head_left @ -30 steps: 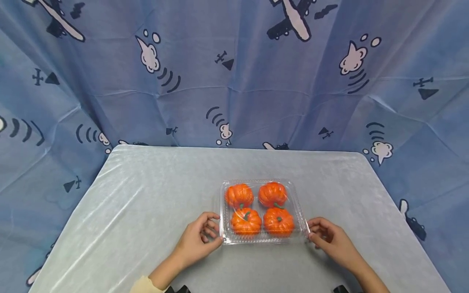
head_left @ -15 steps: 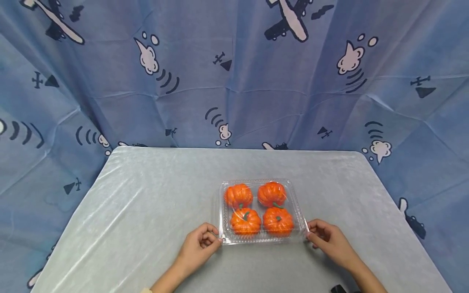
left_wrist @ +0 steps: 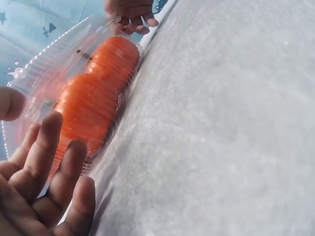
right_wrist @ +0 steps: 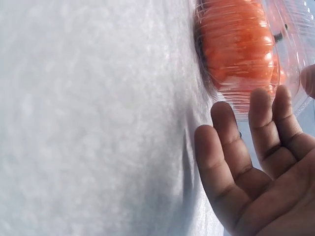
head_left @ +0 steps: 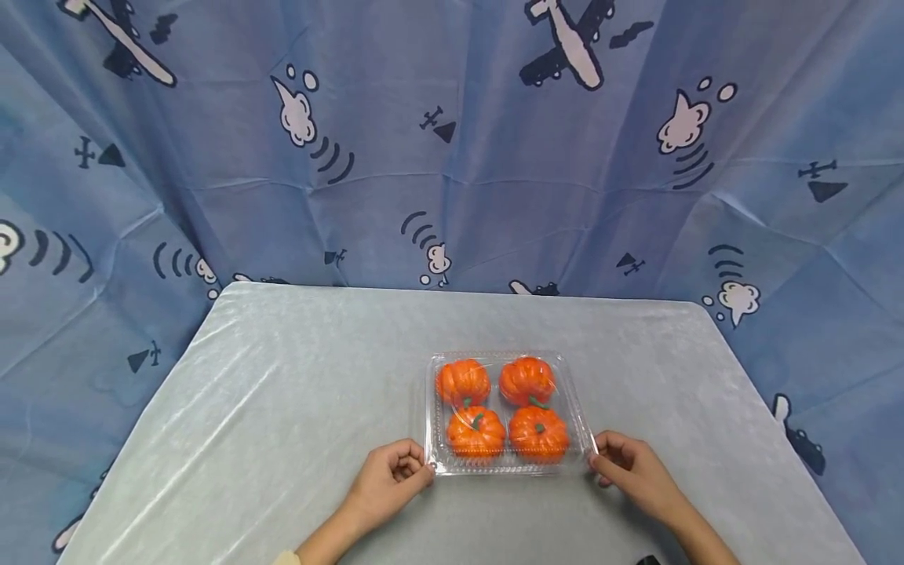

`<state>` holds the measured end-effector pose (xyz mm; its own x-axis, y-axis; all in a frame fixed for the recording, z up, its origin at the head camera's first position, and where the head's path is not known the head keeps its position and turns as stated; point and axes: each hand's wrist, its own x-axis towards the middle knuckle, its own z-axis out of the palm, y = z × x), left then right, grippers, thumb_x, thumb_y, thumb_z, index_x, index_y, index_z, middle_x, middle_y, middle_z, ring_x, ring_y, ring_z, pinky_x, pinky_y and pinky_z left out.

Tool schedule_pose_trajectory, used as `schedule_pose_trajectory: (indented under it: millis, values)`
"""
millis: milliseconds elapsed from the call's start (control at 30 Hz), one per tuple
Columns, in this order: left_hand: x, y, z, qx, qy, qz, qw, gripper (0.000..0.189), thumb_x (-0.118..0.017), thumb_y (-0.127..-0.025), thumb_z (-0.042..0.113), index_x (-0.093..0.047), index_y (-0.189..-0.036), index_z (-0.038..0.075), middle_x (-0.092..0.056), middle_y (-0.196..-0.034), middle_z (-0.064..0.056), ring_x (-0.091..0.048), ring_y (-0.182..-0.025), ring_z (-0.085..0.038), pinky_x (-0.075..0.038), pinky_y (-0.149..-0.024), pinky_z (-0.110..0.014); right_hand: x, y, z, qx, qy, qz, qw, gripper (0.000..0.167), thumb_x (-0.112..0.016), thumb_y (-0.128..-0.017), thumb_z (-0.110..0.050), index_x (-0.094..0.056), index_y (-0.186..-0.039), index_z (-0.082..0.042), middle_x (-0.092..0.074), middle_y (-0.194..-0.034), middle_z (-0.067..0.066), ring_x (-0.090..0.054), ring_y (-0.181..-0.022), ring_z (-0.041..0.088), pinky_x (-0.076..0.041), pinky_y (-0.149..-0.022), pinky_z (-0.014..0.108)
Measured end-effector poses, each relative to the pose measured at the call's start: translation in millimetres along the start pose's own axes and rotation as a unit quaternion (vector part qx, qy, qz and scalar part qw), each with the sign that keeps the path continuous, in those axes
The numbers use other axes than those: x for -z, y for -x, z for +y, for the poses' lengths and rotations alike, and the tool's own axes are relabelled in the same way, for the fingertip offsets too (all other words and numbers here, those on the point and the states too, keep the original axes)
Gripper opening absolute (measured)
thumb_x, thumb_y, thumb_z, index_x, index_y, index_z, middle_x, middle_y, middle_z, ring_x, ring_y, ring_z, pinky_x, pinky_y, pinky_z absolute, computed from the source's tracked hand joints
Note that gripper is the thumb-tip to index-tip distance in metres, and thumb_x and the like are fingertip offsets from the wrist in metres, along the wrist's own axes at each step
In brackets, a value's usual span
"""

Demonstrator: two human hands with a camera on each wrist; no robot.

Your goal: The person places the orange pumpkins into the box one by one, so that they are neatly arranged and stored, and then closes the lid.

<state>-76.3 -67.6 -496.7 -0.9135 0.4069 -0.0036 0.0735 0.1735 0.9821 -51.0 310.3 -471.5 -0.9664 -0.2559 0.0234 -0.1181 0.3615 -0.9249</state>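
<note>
A clear plastic clamshell container (head_left: pixel 494 468) stands on the table with several small orange pumpkins in it. Two of the pumpkins, the front left one (head_left: pixel 476 433) and the front right one (head_left: pixel 539 434), show green stems. My left hand (head_left: pixel 387 480) pinches the container's front left corner between thumb and fingers. At the front right corner, my right hand (head_left: pixel 639 473) pinches the rim the same way. In the left wrist view the other fingers of the left hand (left_wrist: pixel 44 182) spread beside the container wall. The right wrist view shows the right hand's fingers (right_wrist: pixel 209 152) loosely bent beneath the rim.
A pale grey cloth covers the table (head_left: pixel 297 377). Behind it and at both sides hangs a blue curtain (head_left: pixel 381 118) printed with planes and clouds. Part of a small black object (head_left: pixel 647 560) shows at the bottom edge, beside the right forearm.
The left hand has lowered slightly and its fingers have drawn in at the container's corner. The right hand keeps its place at the other corner. The head view has shifted a little.
</note>
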Motion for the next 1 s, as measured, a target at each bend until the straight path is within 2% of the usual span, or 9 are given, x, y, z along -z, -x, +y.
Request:
schedule_pose_trajectory:
  millis: [100,267,367,533,733,1000]
  values:
    - [-0.6,-0.7,0.1,0.015,0.004,0.000,0.9999,0.008,-0.065,-0.086,0.006,-0.062,-0.079,0.005,-0.070,-0.071,-0.012,-0.052,-0.054,0.000,-0.043,-0.050,-0.016,-0.6,0.0,-1.0,-0.005,-0.002,-0.003,1.0000,0.008,-0.054,-0.093,0.002,-0.060,-0.092,0.007,-0.066,-0.080,-0.003,-0.063,-0.067,0.007,-0.055,-0.055,0.031]
    - [-1.0,-1.1,0.7,0.026,0.012,-0.002,0.9996,0.010,-0.065,-0.086,0.008,-0.063,-0.078,0.004,-0.070,-0.070,-0.014,-0.051,-0.052,0.001,-0.040,-0.049,-0.014,-1.2,1.0,-0.9,-0.010,0.004,-0.006,0.9999,0.011,-0.054,-0.093,0.001,-0.060,-0.086,0.007,-0.067,-0.075,-0.004,-0.061,-0.057,0.011,-0.051,-0.051,0.030]
    - [-0.7,-1.4,0.2,0.016,0.009,-0.004,0.9998,0.011,-0.066,-0.086,0.008,-0.064,-0.076,0.004,-0.069,-0.069,-0.014,-0.049,-0.051,0.002,-0.038,-0.047,-0.014,-0.7,1.1,-0.7,-0.002,0.004,-0.013,0.9999,0.011,-0.053,-0.093,0.002,-0.059,-0.086,0.007,-0.067,-0.075,-0.007,-0.059,-0.054,0.013,-0.048,-0.048,0.031]
    - [0.2,-1.5,1.0,-0.013,0.002,-0.001,0.9999,0.012,-0.066,-0.087,0.009,-0.065,-0.075,0.005,-0.068,-0.066,-0.013,-0.047,-0.049,0.003,-0.037,-0.045,-0.014,-0.1,1.2,-0.6,-0.001,-0.005,-0.026,0.9997,0.012,-0.051,-0.094,0.002,-0.059,-0.088,0.008,-0.068,-0.078,-0.009,-0.059,-0.056,0.011,-0.049,-0.049,0.031]
    - [-1.5,-2.9,4.5,-0.002,-0.017,0.012,0.9998,0.014,-0.066,-0.087,0.010,-0.063,-0.073,0.010,-0.068,-0.065,-0.008,-0.047,-0.049,0.002,-0.037,-0.046,-0.014,-0.8,2.0,-0.1,0.001,-0.002,-0.024,0.9997,0.010,-0.052,-0.094,0.001,-0.059,-0.088,0.005,-0.067,-0.077,-0.004,-0.060,-0.059,0.012,-0.051,-0.051,0.031]
    - [-3.7,-2.5,4.9,-0.020,-0.013,0.019,0.9995,0.016,-0.067,-0.086,0.007,-0.061,-0.071,0.008,-0.067,-0.063,-0.009,-0.050,-0.049,0.002,-0.039,-0.046,-0.015,-1.4,1.4,-2.1,-0.015,0.012,-0.032,0.9993,0.011,-0.053,-0.096,-0.003,-0.060,-0.091,0.004,-0.066,-0.078,-0.002,-0.059,-0.059,0.009,-0.051,-0.051,0.031]
